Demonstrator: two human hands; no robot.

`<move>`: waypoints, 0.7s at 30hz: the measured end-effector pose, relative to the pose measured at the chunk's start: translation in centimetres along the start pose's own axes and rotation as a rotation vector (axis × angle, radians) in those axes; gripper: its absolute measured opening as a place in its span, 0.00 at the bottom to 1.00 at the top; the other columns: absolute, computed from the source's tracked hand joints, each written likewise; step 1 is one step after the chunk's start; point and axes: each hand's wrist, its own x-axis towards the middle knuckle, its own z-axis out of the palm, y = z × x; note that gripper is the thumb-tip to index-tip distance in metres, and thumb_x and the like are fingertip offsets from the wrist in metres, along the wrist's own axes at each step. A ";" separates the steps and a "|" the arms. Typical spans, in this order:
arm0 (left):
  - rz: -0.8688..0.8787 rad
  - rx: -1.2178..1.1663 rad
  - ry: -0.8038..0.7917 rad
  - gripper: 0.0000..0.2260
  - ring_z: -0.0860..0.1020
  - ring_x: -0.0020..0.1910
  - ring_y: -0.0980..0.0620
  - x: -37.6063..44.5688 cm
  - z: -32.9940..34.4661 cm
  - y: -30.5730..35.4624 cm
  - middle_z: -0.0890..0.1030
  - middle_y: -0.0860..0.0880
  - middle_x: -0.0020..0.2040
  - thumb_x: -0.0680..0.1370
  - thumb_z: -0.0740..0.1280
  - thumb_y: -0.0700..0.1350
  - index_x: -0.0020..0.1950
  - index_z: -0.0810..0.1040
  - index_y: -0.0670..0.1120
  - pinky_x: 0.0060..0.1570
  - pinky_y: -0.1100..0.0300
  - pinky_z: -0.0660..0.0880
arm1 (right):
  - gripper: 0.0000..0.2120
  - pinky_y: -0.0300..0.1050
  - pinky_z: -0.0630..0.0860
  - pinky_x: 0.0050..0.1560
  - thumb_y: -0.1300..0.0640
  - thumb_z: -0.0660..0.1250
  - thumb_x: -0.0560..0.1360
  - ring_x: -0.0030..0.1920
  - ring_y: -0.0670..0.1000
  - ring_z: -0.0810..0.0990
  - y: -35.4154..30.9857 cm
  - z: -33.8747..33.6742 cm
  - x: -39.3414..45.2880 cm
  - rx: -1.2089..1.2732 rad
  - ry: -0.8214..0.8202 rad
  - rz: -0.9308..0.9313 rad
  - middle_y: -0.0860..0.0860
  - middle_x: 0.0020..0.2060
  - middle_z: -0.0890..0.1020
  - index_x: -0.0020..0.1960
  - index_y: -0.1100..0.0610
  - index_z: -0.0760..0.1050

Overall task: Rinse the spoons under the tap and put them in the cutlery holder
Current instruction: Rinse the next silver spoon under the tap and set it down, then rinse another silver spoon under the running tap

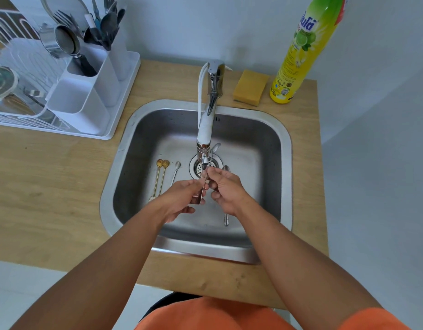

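Silver spoon (211, 158) points far under the tap (204, 136); my left hand (182, 198) and right hand (226, 188) both pinch its handle. Cutlery holder (91, 79) stands far left, nearer my left hand.

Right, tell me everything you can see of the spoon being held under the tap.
The held spoon is slim, long-handled and silver, apparently metal. It stands tilted over the sink, bowl uppermost beside the tap nozzle, handle running down towards the person. The left hand grips the lower handle; the right hand pinches the shaft higher up. Water seems to run over its middle, above the drain. Its handle end is partly hidden by fingers.
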 end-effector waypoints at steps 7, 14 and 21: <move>-0.042 0.189 -0.085 0.11 0.83 0.45 0.54 0.0 -1.2 -0.7 0.88 0.51 0.48 0.83 0.66 0.53 0.55 0.85 0.50 0.46 0.56 0.75 | 0.04 0.36 0.65 0.24 0.54 0.71 0.81 0.33 0.45 0.70 -1.3 -2.9 0.5 -0.194 0.184 -0.065 0.47 0.40 0.82 0.52 0.54 0.83; 0.047 0.323 0.460 0.05 0.82 0.49 0.46 3.1 -4.1 -2.7 0.85 0.45 0.52 0.83 0.67 0.45 0.54 0.83 0.46 0.50 0.53 0.79 | 0.13 0.41 0.72 0.40 0.58 0.70 0.79 0.38 0.50 0.75 0.7 -6.9 2.2 -0.630 0.417 -0.093 0.51 0.34 0.80 0.35 0.54 0.79; -0.056 0.703 0.572 0.04 0.80 0.52 0.44 4.1 -5.5 -3.2 0.80 0.48 0.53 0.82 0.65 0.50 0.53 0.78 0.53 0.56 0.48 0.79 | 0.09 0.40 0.70 0.38 0.63 0.66 0.78 0.37 0.50 0.74 2.4 -7.3 2.8 -0.782 0.460 -0.016 0.55 0.35 0.78 0.39 0.58 0.79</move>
